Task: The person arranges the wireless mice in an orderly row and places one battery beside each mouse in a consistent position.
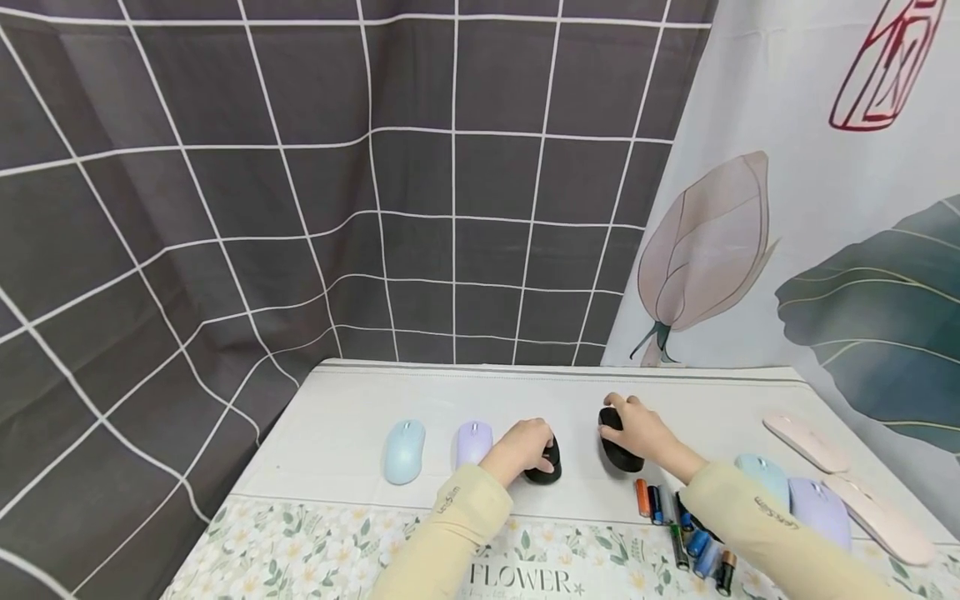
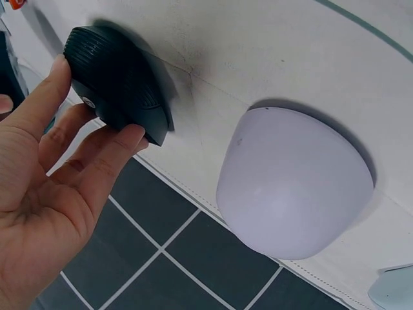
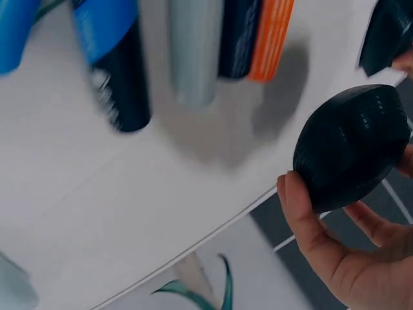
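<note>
My left hand (image 1: 517, 452) grips a black computer mouse (image 1: 551, 465) by its sides, near the middle of the table. In the left wrist view, thumb and fingers pinch that black mouse (image 2: 116, 74), which lies against the white table cover. Further right, my right hand (image 1: 645, 432) holds a second black mouse (image 1: 621, 454), with thumb and fingers on opposite sides; this mouse (image 3: 352, 145) shows up close in the right wrist view. Whether its underside touches the table, I cannot tell. A lilac mouse (image 1: 474, 442) sits just left of my left hand, and a light blue mouse (image 1: 404, 452) beyond it.
Several batteries (image 1: 678, 533) lie in a loose group below my right wrist. Another light blue mouse (image 1: 763, 477), another lilac mouse (image 1: 821, 510) and two pale pink mice (image 1: 806, 442) lie at the table's right side. Dark checked cloth (image 1: 487, 183) hangs behind the table (image 1: 337, 417).
</note>
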`<state>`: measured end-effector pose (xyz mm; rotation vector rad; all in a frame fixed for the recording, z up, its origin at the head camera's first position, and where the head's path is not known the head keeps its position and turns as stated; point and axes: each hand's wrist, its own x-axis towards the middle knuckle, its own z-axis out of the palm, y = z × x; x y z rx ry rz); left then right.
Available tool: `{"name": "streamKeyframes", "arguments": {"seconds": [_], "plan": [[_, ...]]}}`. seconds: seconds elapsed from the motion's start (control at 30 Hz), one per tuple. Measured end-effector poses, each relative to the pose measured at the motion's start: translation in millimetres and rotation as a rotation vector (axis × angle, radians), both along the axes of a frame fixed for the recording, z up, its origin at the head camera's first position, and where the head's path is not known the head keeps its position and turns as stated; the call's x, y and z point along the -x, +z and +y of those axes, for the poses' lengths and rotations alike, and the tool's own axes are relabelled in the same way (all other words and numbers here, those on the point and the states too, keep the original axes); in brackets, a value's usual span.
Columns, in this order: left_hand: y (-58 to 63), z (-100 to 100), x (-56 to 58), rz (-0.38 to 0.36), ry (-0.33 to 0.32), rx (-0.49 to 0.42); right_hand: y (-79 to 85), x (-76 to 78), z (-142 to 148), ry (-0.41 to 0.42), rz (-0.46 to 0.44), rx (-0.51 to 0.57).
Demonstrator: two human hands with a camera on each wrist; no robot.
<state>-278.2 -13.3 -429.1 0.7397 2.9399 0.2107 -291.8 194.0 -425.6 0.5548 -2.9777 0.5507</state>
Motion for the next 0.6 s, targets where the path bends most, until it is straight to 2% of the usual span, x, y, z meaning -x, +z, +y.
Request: {"name": "streamKeyframes", "arguments": {"seconds": [0.3, 0.5, 0.6], "plan": [[3.2, -3.5, -0.2, 0.015, -0.012, 0.014, -6.2, -6.7, -24.6, -0.011, -0.002, -0.073], [2.6, -1.4, -2.3, -0.020, -0.004, -0.017, -18.5, -5.6, -29.9, -0.039, -0.040, -0.153], [2.2, -0.5, -2.9, -0.009, 0.004, -0.006, -21.5, -3.5, -31.9, -0.039, -0.051, -0.176]]}}
